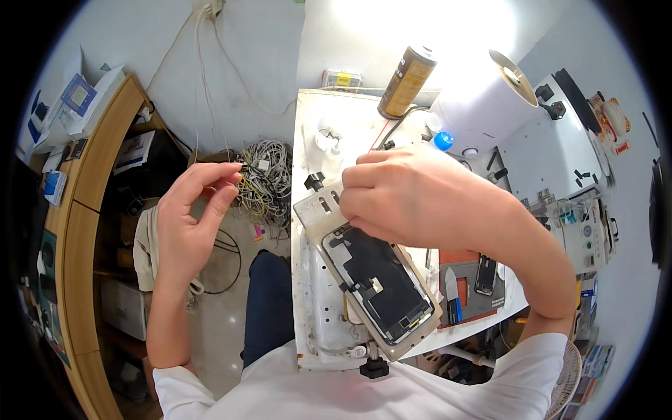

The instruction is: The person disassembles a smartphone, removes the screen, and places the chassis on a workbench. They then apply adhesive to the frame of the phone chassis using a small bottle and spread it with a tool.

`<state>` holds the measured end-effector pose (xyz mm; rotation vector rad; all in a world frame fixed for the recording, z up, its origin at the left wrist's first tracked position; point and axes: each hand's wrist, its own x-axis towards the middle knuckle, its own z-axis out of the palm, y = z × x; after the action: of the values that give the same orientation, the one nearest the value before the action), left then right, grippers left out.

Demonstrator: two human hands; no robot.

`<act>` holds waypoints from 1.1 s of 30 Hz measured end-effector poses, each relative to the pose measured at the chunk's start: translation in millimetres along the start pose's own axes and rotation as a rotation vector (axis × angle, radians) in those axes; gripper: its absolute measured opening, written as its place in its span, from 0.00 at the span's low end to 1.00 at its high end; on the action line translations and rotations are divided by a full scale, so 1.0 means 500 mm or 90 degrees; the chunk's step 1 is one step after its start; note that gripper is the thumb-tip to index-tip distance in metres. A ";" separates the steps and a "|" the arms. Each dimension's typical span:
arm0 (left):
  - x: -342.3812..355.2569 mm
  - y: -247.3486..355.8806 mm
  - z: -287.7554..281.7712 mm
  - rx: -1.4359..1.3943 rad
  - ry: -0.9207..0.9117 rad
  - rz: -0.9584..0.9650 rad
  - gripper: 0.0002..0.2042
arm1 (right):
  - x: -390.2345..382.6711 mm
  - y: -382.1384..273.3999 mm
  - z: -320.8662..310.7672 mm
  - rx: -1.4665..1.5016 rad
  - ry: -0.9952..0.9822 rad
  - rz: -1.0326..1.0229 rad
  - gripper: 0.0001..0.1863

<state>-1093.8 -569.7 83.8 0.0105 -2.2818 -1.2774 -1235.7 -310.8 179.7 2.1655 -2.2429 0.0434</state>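
My left hand (pixel 192 213) is raised off the bench's left side, thumb and fingertips brought close together; anything between them is too small to make out. My right hand (pixel 388 189) is closed, its curled fingers over the upper end of a metal clamp fixture (pixel 311 210), and what they grip is hidden. On the tilted fixture lies a phone screen assembly (pixel 381 287), its dark inner side up, with a flex cable near the middle. Black knobs show at the fixture's top, knob (pixel 314 181), and bottom, knob (pixel 374 367).
Behind my right hand stand a spray can (pixel 407 82), a blue-capped bottle (pixel 442 141) and a large white cylinder (pixel 483 101). A blue-handled knife (pixel 453 294) and another phone part (pixel 485 274) lie to the right. Tangled cables (pixel 266 175) sit beyond my left hand, beside a wooden shelf (pixel 87 182).
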 end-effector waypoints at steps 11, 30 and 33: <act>0.017 0.078 0.046 0.002 -0.095 0.084 0.10 | 0.027 -0.011 -0.024 -0.122 -0.172 -0.038 0.04; 0.102 0.178 0.076 0.150 -0.395 -0.031 0.09 | 0.015 0.019 0.009 -0.062 -0.090 -0.041 0.04; 0.125 0.197 0.075 0.076 -0.507 -0.227 0.11 | 0.015 0.026 0.013 -0.011 -0.100 -0.002 0.05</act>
<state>-1140.9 -500.9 174.0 -0.0643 -3.1454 -1.5006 -1249.0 -317.9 173.6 2.2372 -2.3100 -0.1509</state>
